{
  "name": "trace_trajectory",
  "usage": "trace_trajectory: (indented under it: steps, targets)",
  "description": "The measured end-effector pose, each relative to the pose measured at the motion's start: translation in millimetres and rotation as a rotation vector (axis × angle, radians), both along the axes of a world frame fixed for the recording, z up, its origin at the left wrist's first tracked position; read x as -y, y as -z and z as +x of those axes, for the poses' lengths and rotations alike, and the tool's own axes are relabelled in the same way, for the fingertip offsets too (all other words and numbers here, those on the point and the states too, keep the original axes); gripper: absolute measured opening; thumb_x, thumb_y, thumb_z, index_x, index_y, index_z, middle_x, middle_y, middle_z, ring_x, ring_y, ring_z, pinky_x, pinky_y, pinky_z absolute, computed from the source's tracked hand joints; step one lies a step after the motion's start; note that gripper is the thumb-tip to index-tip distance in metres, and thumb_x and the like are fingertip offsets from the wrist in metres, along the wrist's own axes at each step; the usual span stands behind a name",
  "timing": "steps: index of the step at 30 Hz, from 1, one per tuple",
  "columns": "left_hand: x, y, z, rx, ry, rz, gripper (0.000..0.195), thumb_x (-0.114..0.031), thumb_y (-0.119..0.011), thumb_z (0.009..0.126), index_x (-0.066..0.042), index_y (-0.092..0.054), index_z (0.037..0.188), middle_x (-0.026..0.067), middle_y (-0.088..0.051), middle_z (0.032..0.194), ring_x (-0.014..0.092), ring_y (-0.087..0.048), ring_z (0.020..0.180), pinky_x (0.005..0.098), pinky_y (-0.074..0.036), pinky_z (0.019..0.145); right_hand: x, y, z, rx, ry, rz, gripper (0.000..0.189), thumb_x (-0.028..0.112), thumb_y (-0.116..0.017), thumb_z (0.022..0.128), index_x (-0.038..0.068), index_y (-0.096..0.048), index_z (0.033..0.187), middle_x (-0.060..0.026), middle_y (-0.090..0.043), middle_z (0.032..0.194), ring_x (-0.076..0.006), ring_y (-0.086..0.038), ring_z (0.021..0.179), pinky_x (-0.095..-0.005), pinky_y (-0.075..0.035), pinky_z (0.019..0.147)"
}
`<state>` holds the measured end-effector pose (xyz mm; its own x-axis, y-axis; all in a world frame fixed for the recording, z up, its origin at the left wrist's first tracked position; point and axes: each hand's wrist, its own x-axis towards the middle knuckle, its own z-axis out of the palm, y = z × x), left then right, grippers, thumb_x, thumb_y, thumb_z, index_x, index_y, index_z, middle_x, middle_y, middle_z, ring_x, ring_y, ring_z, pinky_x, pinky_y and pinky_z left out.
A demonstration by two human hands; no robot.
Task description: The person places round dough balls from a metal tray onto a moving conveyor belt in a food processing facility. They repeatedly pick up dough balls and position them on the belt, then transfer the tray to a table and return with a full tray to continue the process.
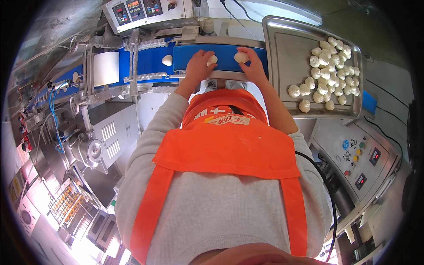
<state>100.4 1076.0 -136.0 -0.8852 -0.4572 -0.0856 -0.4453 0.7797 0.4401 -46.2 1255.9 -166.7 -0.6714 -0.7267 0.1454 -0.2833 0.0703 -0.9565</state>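
Over a blue conveyor belt (227, 53), my left hand (200, 65) has its fingers around a small white dough ball (212, 60). To its right, my right hand (252, 64) grips a second dough ball (241, 57) between thumb and fingers, near the belt's right end. Another dough piece (167, 60) lies on the belt to the left of my left hand. Beyond my right hand, a metal tray (286, 56) carries several dough balls (326, 69), most of them crowded on its right half.
A white roller (106, 69) spans the belt at left, among metal frames and handwheels. At the back stands a control box (149, 13) with dials. A second control panel (356, 162) with buttons sits below the tray. A black cable (331, 198) hangs beside my right arm.
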Motion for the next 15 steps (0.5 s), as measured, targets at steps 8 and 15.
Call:
trace_trajectory:
  steps: [8,15]
  targets:
    - [-10.8,-4.8,0.1,-0.239,0.109,-0.240,0.049,-0.023,-0.072,0.082,-0.013,-0.056,0.127,0.0123,-0.055,0.127,0.033,-0.053,0.115,0.0441,-0.046,0.095,-16.9,-11.4,8.0,-0.341,-0.031,0.119,0.057,0.000,-0.067,0.076,0.015,-0.055,0.130,-0.0108,-0.051,0.136,-0.0333,-0.048,0.126,-0.0408,-0.042,0.104]
    - [-40.6,15.8,-27.6,-0.155,0.218,-0.051,0.046,-0.018,-0.073,0.080,-0.016,-0.058,0.123,0.0121,-0.057,0.119,0.034,-0.056,0.104,0.0418,-0.049,0.089,-161.6,-36.9,-28.3,-0.617,0.776,0.971,0.054,0.042,-0.070,0.082,0.017,-0.057,0.128,-0.0130,-0.048,0.130,-0.0365,-0.055,0.113,-0.0470,-0.045,0.096]
